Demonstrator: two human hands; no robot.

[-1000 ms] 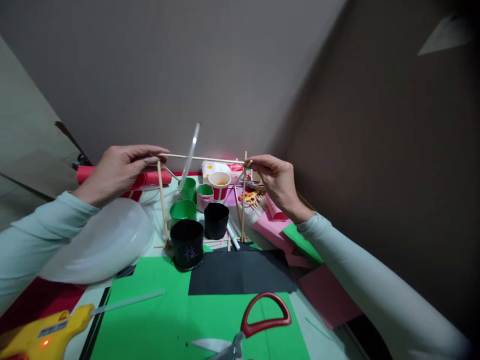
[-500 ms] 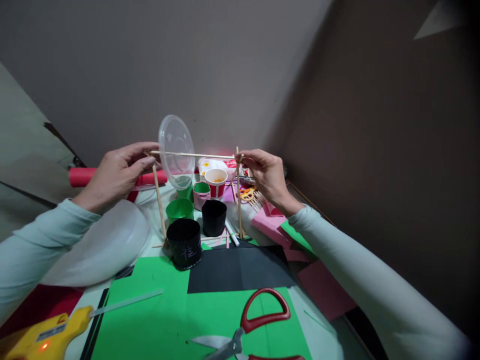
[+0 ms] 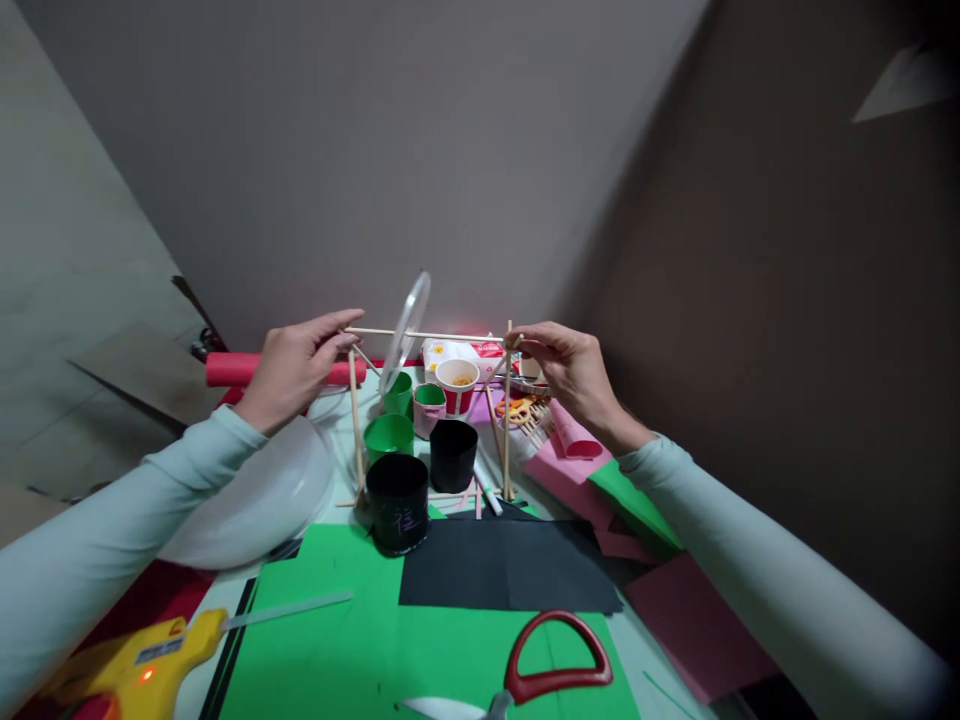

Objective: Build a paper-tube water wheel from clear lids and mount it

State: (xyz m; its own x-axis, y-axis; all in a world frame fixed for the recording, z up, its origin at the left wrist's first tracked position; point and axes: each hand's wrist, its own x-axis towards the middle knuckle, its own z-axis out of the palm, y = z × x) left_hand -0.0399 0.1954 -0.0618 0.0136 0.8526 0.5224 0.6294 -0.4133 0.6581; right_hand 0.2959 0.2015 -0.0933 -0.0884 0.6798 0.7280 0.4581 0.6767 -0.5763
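Note:
A frame of thin wooden sticks stands on the table, its top stick [image 3: 454, 338] running level between my hands. My left hand [image 3: 296, 362] pinches the upper left corner, where an upright stick [image 3: 355, 425] meets it. At the upper right corner my right hand [image 3: 574, 372] pinches the joint near another upright [image 3: 507, 440]. A clear plastic lid [image 3: 407, 330] hangs on the top stick, now seen nearly edge-on. Below and around the frame stand a black cup [image 3: 397, 505] with a purple written character, a second black cup [image 3: 453, 456] and a green cup [image 3: 389, 438].
A yellow glue gun [image 3: 161, 660] with a lit orange light lies front left. Red-handled scissors [image 3: 559, 685] rest on green paper [image 3: 322, 640] beside black paper [image 3: 510, 570]. Pink paper [image 3: 701, 625] is at right, a red roll [image 3: 240, 368] behind my left hand, and a paper cup [image 3: 457, 385] at back.
The lid has turned from a slanted face to nearly edge-on along the top stick. The view has shifted, so everything appears a little further right and lower. Both hands keep their pinch.

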